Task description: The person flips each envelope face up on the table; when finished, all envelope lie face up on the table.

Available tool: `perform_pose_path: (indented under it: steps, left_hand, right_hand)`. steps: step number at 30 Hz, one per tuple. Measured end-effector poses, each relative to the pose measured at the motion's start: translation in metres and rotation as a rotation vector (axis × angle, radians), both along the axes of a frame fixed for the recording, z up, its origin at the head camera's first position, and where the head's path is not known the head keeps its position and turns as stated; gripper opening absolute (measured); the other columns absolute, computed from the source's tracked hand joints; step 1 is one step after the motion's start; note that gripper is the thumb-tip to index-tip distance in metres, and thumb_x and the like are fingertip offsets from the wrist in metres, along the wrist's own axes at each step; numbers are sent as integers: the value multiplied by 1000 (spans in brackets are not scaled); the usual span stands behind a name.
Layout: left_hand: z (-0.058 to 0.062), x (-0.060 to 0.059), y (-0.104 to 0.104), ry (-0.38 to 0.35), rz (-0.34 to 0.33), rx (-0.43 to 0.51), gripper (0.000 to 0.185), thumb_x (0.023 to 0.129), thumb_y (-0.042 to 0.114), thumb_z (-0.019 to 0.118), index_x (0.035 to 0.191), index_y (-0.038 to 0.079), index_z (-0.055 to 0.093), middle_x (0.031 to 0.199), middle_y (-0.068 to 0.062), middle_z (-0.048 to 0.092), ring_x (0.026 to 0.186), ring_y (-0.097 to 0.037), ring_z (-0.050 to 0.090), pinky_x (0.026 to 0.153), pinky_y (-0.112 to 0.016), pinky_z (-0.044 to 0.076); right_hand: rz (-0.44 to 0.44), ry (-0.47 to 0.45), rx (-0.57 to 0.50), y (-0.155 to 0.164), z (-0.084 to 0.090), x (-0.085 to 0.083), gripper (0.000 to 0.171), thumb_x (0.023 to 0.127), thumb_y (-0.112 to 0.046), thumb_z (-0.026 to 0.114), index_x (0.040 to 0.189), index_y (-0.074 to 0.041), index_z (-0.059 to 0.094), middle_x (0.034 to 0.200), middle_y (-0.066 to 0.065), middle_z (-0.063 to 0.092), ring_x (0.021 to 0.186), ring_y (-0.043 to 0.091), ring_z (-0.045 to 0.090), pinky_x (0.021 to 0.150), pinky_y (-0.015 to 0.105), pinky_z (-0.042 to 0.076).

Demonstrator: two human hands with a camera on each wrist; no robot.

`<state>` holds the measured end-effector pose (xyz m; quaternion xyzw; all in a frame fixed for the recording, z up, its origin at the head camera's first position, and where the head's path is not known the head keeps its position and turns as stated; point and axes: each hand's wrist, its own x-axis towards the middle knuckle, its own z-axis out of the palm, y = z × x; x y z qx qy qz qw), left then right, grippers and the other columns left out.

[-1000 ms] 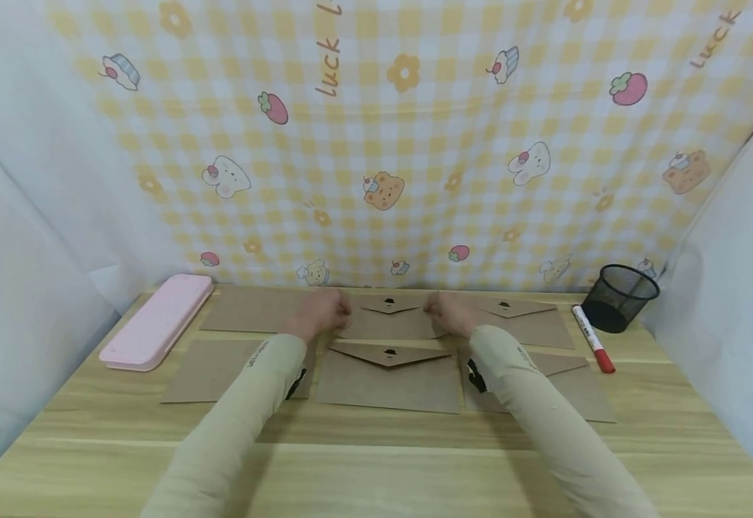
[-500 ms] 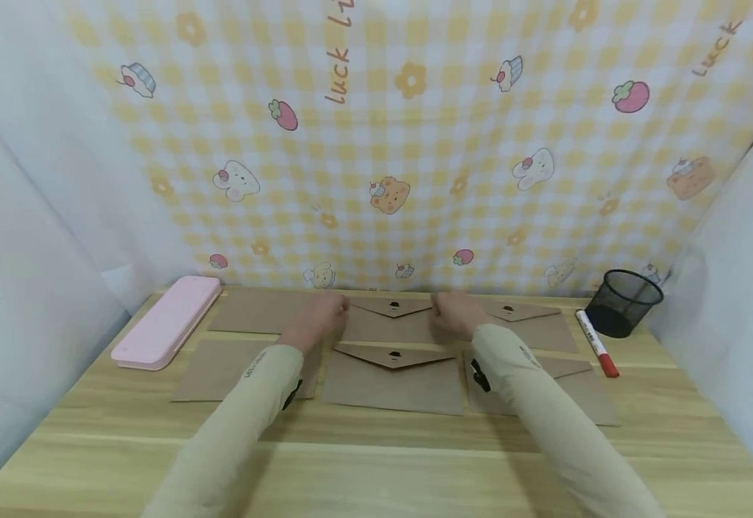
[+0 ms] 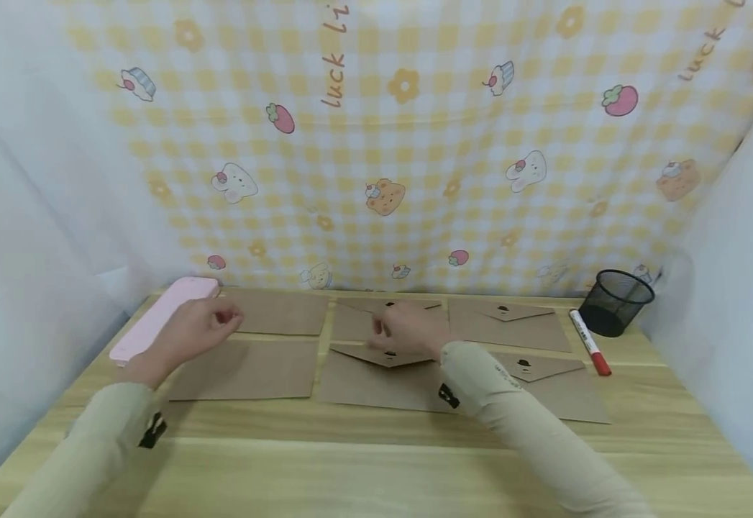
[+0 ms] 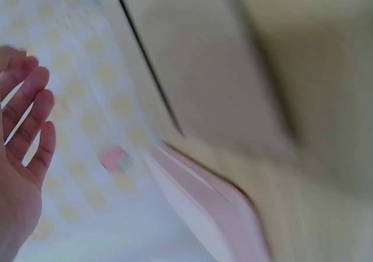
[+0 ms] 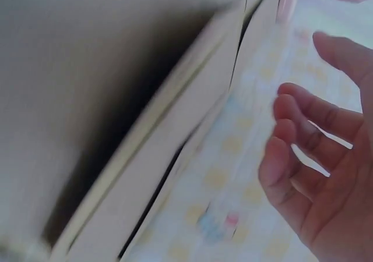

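My left hand point(image 3: 198, 327) hovers by the pink case point(image 3: 156, 320), left of the envelopes, its fingers loosely bent and holding nothing. In the left wrist view those fingers point(image 4: 35, 113) are spread a little apart. Above the two middle envelopes hangs my right hand point(image 3: 408, 329), also with nothing in it, fingers relaxed. It hides part of the back middle envelope point(image 3: 350, 324) and the flap of the front middle envelope point(image 3: 382, 385). Brown envelopes lie in two rows. The left pair, a back one point(image 3: 279, 313) and a front one point(image 3: 247, 370), show plain faces; the others show pointed flaps with a small black hat print.
To the right lie a back envelope point(image 3: 512, 331) and a front envelope point(image 3: 564, 396). Beside them are a white marker with a red cap point(image 3: 590, 342) and a black mesh pen holder point(image 3: 615, 302). A checked yellow curtain point(image 3: 363, 144) hangs behind the wooden table point(image 3: 324, 475).
Both hands have left the ends of the back middle envelope. The left hand went left toward the pink case; the right hand moved left over the middle envelopes. The envelopes stay in two rows.
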<state>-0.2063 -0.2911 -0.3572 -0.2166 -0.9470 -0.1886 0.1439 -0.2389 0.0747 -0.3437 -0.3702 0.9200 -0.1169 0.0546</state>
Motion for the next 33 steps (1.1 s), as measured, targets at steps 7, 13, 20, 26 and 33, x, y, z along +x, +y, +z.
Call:
perform_pose_path:
  steps: [7, 13, 20, 26, 33]
  left_hand:
    - [-14, 33, -40, -89, 5, -92, 42, 76, 33, 76, 104, 2, 68, 108, -13, 65, 104, -39, 56, 85, -53, 43]
    - [-22, 39, -43, -186, -49, -151, 81, 67, 49, 78, 125, -3, 55, 130, -22, 50, 117, -41, 47, 89, -54, 41]
    - [-25, 37, -44, -307, -112, -198, 108, 57, 60, 79, 135, -5, 42, 140, -28, 35, 124, -46, 36, 90, -54, 39]
    - [-15, 33, -40, -475, -101, -208, 112, 53, 54, 83, 135, -8, 39, 134, -27, 43, 122, -45, 39, 95, -55, 35]
    - [-13, 33, -32, -428, -136, -201, 109, 51, 41, 89, 134, -9, 38, 128, -32, 40, 113, -47, 43, 87, -57, 40]
  right_hand:
    - [104, -81, 8, -55, -14, 16, 41, 87, -42, 63, 109, -8, 64, 94, 2, 64, 79, 10, 56, 73, 26, 46]
    - [135, -104, 23, -95, -25, 25, 64, 86, -41, 65, 136, -5, 46, 135, 7, 49, 120, 18, 47, 99, 28, 37]
    - [100, -122, 88, -125, -38, 26, 82, 77, -51, 69, 139, -5, 41, 137, 9, 46, 124, 20, 43, 100, 25, 34]
    - [60, -86, 162, -134, -44, 25, 94, 70, -62, 69, 143, -11, 37, 143, 7, 38, 131, 21, 33, 106, 35, 28]
    - [51, -98, 208, -136, -42, 25, 109, 63, -67, 71, 147, -14, 26, 147, 8, 30, 134, 23, 26, 108, 42, 24]
